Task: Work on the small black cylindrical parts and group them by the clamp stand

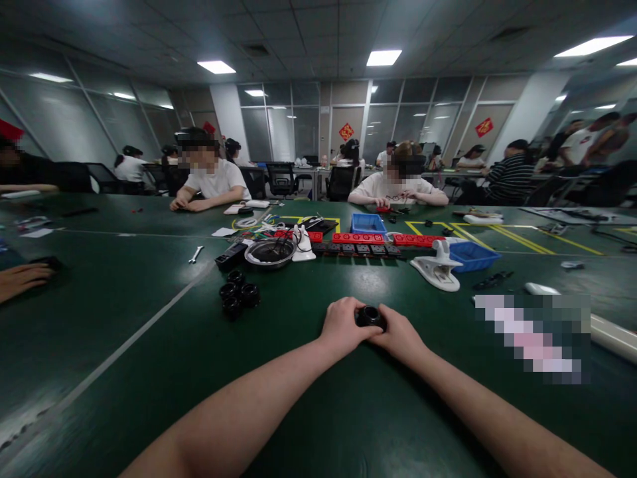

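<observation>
Between my two hands is a round black ring-shaped part (371,316) with a hole in its top, low over the green table (298,398). My left hand (343,322) is closed around its left side, and my right hand (398,332) grips it from the right. The fingers behind the part are partly hidden. To the left stands a cluster of several similar black round parts (239,294). Beyond them lies a round metal-rimmed dish (270,253) with black cable in it, beside a white clip-like stand (302,244).
Red power strips (358,238) and a dark strip (355,250) lie ahead. Blue trays (368,224) and a white clip base (438,273) stand beyond my hands. A wrench (196,254) lies left. A co-worker's hand (24,279) rests at the left edge. Two people sit opposite.
</observation>
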A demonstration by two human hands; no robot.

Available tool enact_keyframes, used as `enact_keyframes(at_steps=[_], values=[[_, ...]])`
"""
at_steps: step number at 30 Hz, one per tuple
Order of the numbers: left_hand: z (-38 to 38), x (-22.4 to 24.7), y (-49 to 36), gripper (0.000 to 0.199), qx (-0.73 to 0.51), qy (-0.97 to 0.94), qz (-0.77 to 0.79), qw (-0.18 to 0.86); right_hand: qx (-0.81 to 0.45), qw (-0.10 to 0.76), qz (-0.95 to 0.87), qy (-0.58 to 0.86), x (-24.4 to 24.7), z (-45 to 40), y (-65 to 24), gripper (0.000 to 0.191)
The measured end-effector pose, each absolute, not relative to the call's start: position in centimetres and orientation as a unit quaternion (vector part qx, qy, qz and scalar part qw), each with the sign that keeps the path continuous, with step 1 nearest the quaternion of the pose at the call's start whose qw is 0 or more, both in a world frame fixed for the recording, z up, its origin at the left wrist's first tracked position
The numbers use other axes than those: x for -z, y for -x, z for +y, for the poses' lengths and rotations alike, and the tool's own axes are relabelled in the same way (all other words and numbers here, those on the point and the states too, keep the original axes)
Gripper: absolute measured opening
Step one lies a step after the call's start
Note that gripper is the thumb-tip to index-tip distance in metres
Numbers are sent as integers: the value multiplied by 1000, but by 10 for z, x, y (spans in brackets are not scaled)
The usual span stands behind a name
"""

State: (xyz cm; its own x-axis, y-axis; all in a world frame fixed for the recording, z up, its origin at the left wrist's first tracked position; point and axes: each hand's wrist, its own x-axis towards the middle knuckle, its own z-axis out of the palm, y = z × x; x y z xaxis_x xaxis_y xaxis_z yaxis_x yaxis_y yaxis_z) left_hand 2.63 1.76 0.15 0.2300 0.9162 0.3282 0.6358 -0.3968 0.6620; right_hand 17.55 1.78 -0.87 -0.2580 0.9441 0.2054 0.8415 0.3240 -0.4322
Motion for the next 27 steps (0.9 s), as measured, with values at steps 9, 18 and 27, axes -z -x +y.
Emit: enact_keyframes(at_steps=[9,18,27], values=[[25,2,-18,36,-351,-800,422,241,-210,245,-838,441,2,18,-185,49],[31,-4,-10,41,-323,-826,350,300,-447,226,-783,369,-3,28,-199,33],[31,-1,-14,43,-334,-811,375,299,-426,223,-793,374,2,34,-198,32]])
